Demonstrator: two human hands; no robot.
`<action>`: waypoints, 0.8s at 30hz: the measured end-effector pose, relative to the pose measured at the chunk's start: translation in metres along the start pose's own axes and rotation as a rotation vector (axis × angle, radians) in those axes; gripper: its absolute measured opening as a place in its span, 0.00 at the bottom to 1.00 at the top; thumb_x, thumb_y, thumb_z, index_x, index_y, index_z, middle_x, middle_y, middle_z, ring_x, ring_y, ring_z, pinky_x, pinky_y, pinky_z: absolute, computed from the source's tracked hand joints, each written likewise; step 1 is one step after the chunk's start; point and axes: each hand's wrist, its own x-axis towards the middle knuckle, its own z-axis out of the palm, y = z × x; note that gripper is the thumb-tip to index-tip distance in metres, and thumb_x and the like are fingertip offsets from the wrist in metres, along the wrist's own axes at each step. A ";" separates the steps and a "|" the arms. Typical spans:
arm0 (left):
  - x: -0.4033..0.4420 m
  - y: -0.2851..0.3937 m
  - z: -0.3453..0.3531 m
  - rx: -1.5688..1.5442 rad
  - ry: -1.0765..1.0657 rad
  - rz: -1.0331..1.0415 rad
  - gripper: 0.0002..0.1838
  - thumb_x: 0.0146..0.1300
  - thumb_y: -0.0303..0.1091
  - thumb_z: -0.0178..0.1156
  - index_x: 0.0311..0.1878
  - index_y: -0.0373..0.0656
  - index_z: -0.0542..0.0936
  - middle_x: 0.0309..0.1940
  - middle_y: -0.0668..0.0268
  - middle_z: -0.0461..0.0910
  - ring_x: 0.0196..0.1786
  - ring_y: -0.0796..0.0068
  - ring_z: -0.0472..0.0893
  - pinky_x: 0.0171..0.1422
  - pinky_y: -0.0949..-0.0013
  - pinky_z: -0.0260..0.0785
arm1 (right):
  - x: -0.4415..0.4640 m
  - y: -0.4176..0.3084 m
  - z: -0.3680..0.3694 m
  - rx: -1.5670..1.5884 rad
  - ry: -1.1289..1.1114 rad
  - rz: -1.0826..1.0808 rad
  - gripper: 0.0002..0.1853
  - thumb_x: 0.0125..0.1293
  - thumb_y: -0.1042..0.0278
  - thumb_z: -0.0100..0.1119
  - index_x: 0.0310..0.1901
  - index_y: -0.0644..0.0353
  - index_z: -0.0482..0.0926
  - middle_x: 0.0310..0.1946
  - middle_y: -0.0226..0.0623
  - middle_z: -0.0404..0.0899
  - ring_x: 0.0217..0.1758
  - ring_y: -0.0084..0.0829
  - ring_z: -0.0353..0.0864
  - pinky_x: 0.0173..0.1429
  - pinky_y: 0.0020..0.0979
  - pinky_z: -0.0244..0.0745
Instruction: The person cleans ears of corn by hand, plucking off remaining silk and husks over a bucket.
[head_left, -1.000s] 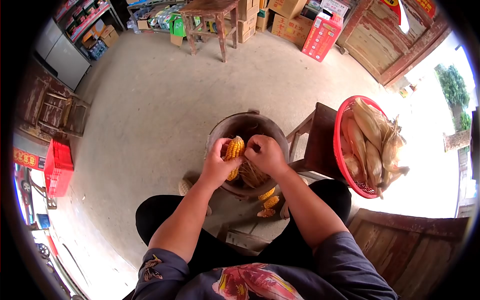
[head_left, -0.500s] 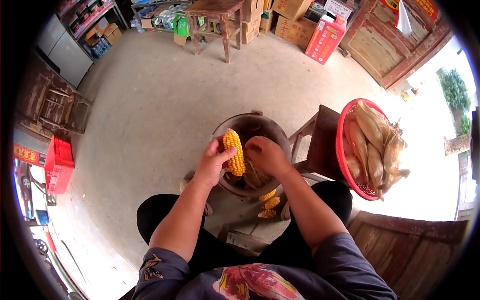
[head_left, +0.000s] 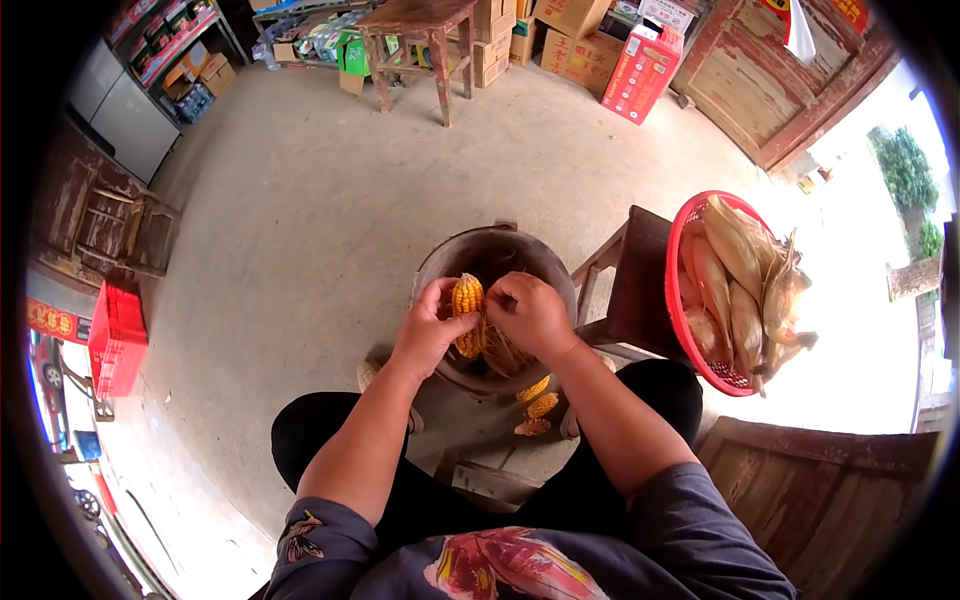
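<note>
A yellow ear of corn (head_left: 468,295) stands roughly upright in my left hand (head_left: 432,332), its husk off. My left fingers and thumb are closed round it. At the ear's right side is my right hand (head_left: 530,315), fingers curled into a pinch; whatever they grip is hidden. Both hands are over a dark round tub (head_left: 437,262). Pale husk strips or silk (head_left: 503,354) show inside it below my right hand. On the floor between my feet and the tub lie several bare yellow ears of corn (head_left: 541,405).
To the right, a red plastic basket (head_left: 683,322) full of unhusked corn (head_left: 742,265) rests on a dark wooden stool (head_left: 636,285). Another wooden stool (head_left: 420,20), cardboard boxes (head_left: 580,55) and a red carton (head_left: 642,75) stand at the back. A red crate (head_left: 117,340) is at left.
The ear of corn has dropped slightly lower and turned more upright in my left hand. My right hand has moved closer, now against its right side.
</note>
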 end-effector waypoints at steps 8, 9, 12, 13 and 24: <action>-0.004 0.009 0.001 -0.107 -0.080 -0.111 0.26 0.64 0.27 0.68 0.64 0.39 0.71 0.53 0.67 0.79 0.55 0.76 0.78 0.61 0.70 0.71 | 0.002 0.015 0.002 -0.046 0.028 0.103 0.06 0.53 0.70 0.64 0.28 0.63 0.79 0.30 0.45 0.80 0.34 0.48 0.81 0.38 0.43 0.76; -0.004 0.010 0.002 -0.165 -0.073 -0.127 0.26 0.65 0.27 0.67 0.65 0.39 0.71 0.53 0.67 0.78 0.55 0.76 0.78 0.61 0.70 0.70 | 0.004 0.017 0.000 -0.043 0.044 0.144 0.06 0.53 0.70 0.64 0.28 0.63 0.79 0.29 0.45 0.80 0.35 0.48 0.81 0.39 0.43 0.75; -0.003 0.009 -0.002 -0.265 -0.076 -0.144 0.25 0.67 0.29 0.65 0.66 0.39 0.71 0.53 0.68 0.78 0.55 0.76 0.77 0.62 0.70 0.70 | 0.007 0.020 -0.009 -0.077 -0.010 0.230 0.07 0.60 0.68 0.65 0.31 0.62 0.81 0.30 0.45 0.81 0.34 0.43 0.81 0.38 0.38 0.75; -0.003 0.010 -0.003 -0.266 -0.074 -0.142 0.25 0.67 0.29 0.65 0.66 0.39 0.71 0.53 0.68 0.78 0.55 0.76 0.77 0.62 0.70 0.70 | 0.008 0.020 -0.010 -0.098 -0.044 0.290 0.06 0.63 0.69 0.65 0.34 0.62 0.83 0.31 0.43 0.83 0.32 0.37 0.82 0.37 0.34 0.75; -0.003 0.009 -0.002 -0.146 -0.054 -0.102 0.26 0.69 0.29 0.63 0.68 0.38 0.69 0.56 0.65 0.78 0.57 0.75 0.78 0.62 0.68 0.71 | 0.006 -0.007 -0.010 0.176 -0.092 0.131 0.09 0.61 0.68 0.69 0.38 0.62 0.84 0.36 0.38 0.82 0.40 0.35 0.82 0.44 0.33 0.76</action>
